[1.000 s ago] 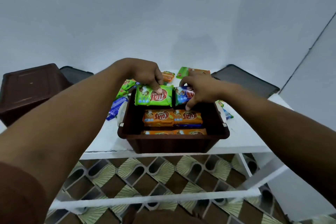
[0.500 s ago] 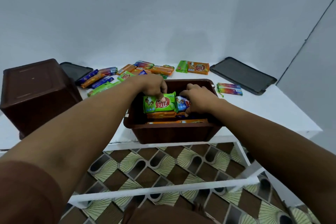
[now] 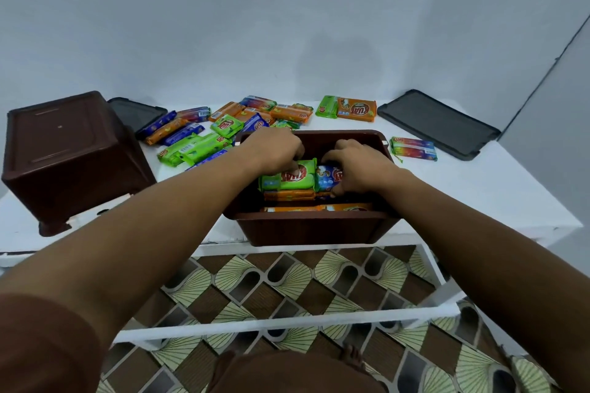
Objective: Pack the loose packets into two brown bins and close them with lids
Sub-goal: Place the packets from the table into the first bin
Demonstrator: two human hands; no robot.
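Note:
An open brown bin [image 3: 314, 228] stands at the front edge of the white table [image 3: 498, 195], with orange packets stacked inside. My left hand [image 3: 277, 150] reaches into it and grips a green packet [image 3: 287, 176] lying on the orange ones. My right hand [image 3: 357, 166] holds a blue packet [image 3: 327, 177] beside the green one. A second brown bin [image 3: 68, 156] sits upside down at the left. Loose packets [image 3: 223, 128] in green, orange and blue lie scattered behind the open bin. One dark lid [image 3: 437, 123] lies at the back right, another [image 3: 137, 110] behind the upturned bin.
A multicoloured packet [image 3: 413, 148] lies alone to the right of the open bin. A green and an orange packet [image 3: 348, 108] rest near the back wall. White frame bars [image 3: 287, 324] run below the table over patterned floor tiles.
Both hands have pushed the green and blue packets lower into the bin, onto the orange stack. The camera has tilted up, so more of the table and the loose packets show.

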